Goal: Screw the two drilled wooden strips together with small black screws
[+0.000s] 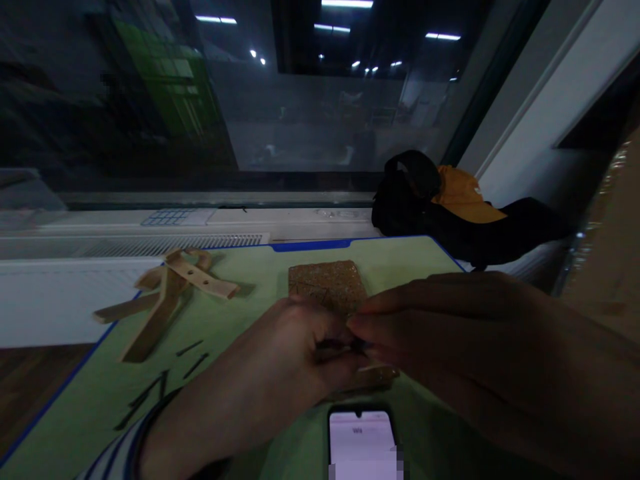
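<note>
My left hand (300,347) and my right hand (450,340) meet over a brown, speckled slab (327,275). The fingers of both are pinched closed around something small and dark between them, too dim and hidden to name. Thin dark lines mark the slab's top near my left knuckles. Its middle is covered by my hands, and its near edge shows beneath them. Just below lies a phone (361,433) with a lit screen.
Several curved wooden pieces (167,300), one with holes, lie at the table's left edge. Several thin dark sticks or nails (145,395) are scattered nearer me. A black and orange bag or garment (450,200) rests on the sill behind the green tabletop (260,280).
</note>
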Available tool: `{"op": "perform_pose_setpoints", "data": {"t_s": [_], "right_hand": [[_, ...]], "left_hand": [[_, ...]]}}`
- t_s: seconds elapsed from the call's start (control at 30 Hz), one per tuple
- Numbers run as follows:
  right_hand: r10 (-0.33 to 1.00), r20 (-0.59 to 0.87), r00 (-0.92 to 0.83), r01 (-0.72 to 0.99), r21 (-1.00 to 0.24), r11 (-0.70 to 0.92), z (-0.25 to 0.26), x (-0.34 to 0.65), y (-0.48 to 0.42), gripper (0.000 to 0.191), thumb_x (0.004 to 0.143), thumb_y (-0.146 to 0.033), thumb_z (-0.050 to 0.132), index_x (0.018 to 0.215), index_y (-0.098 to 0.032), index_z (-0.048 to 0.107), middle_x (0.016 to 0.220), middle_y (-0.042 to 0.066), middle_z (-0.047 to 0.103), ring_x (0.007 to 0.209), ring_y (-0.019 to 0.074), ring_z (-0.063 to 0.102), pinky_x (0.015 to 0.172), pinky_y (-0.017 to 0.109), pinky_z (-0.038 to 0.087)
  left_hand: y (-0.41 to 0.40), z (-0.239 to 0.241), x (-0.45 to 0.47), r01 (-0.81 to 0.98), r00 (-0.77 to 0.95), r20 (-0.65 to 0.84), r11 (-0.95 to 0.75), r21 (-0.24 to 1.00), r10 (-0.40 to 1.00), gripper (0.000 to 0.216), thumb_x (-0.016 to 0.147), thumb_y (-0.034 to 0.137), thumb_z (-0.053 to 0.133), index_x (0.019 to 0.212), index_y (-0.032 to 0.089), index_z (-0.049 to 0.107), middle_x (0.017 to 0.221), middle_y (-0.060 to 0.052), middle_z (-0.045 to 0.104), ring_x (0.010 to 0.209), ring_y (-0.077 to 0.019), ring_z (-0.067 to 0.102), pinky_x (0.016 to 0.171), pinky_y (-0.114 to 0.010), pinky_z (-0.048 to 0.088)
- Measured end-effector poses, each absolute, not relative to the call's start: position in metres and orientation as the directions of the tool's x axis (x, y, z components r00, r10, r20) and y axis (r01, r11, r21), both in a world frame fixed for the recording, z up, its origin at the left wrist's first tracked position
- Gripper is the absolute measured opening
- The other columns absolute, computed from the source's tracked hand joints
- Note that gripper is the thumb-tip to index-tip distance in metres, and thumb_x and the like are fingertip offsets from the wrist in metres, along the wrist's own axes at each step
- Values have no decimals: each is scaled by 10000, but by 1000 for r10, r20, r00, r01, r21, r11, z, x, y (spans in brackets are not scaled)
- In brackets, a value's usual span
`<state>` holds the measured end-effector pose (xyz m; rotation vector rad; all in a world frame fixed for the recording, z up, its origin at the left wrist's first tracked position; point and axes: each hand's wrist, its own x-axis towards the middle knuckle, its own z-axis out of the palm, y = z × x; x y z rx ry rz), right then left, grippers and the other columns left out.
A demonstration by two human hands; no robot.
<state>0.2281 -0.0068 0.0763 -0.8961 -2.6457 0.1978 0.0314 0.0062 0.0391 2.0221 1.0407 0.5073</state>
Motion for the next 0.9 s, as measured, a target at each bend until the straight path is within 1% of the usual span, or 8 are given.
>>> {"op": "perform_pose_setpoints", "data": {"t_s": [0.1, 0.23, 0.37, 0.47, 0.57, 0.67, 0.73, 0.9], "right_hand": [[608, 327, -724, 568, -217, 794, 73, 228, -8, 288, 866, -199, 469, 1139, -263, 534, 1018, -11, 643, 753, 121, 601, 565, 249, 410], [597, 304, -743, 570, -181, 801, 72, 226, -6, 304, 859, -213, 505, 1158, -267, 516, 912, -25, 641, 709, 119, 592, 535, 256, 390], [605, 300, -738, 572, -197, 796, 74, 224, -4, 49, 860, -224, 509, 884, -250, 543, 880, -37, 638, 698, 117, 597, 532, 256, 392], [594, 321, -738, 566, -186, 803, 73, 225, -3, 113, 847, -241, 530, 743, -240, 485, 906, -47, 647, 713, 114, 613, 545, 251, 411], [590, 332, -736, 568, -171, 805, 72, 226, -4, 17, 857, -262, 518, 850, -260, 533, 975, -44, 658, 783, 122, 633, 581, 240, 444], [565, 355, -745, 553, -144, 820, 71, 228, -5, 181, 878, -292, 475, 1049, -286, 533, 1044, -21, 661, 849, 139, 639, 607, 232, 477], [525, 396, -753, 528, -112, 842, 73, 231, -6, 215, 869, -261, 469, 1073, -282, 532, 1078, 6, 661, 907, 162, 635, 629, 231, 498], [446, 411, -795, 431, -134, 892, 87, 230, -6, 186, 771, -87, 512, 812, -260, 568, 1019, 21, 695, 895, 185, 654, 638, 216, 531]], "left_hand": [[7, 40, 32, 459, 613, -44, -310, 833, 789, 184, 838, 297, 538, 800, 200, 689, 712, 35, 681, 656, -139, 624, 555, -202, 460], [8, 39, 31, 450, 614, -49, -298, 842, 788, 183, 832, 294, 536, 798, 191, 684, 717, 31, 678, 664, -142, 620, 557, -207, 461], [7, 39, 32, 477, 591, -22, -327, 816, 806, 181, 822, 285, 534, 808, 177, 679, 743, 25, 683, 656, -134, 614, 566, -205, 456], [5, 40, 33, 501, 565, 6, -349, 792, 825, 167, 819, 277, 547, 824, 176, 680, 759, 22, 691, 644, -125, 613, 575, -199, 451], [4, 42, 34, 510, 556, 22, -362, 780, 831, 158, 813, 286, 568, 815, 177, 682, 764, 15, 696, 647, -129, 617, 587, -204, 451], [3, 42, 34, 509, 561, 28, -371, 777, 827, 154, 813, 286, 573, 817, 182, 686, 744, 14, 695, 660, -138, 622, 607, -214, 457], [3, 42, 33, 512, 567, 21, -372, 774, 823, 161, 812, 292, 574, 804, 181, 690, 735, 10, 693, 663, -142, 621, 611, -217, 460], [4, 41, 33, 516, 578, 10, -374, 770, 816, 172, 821, 292, 568, 798, 186, 701, 736, 13, 694, 645, -132, 612, 606, -212, 458]]}}
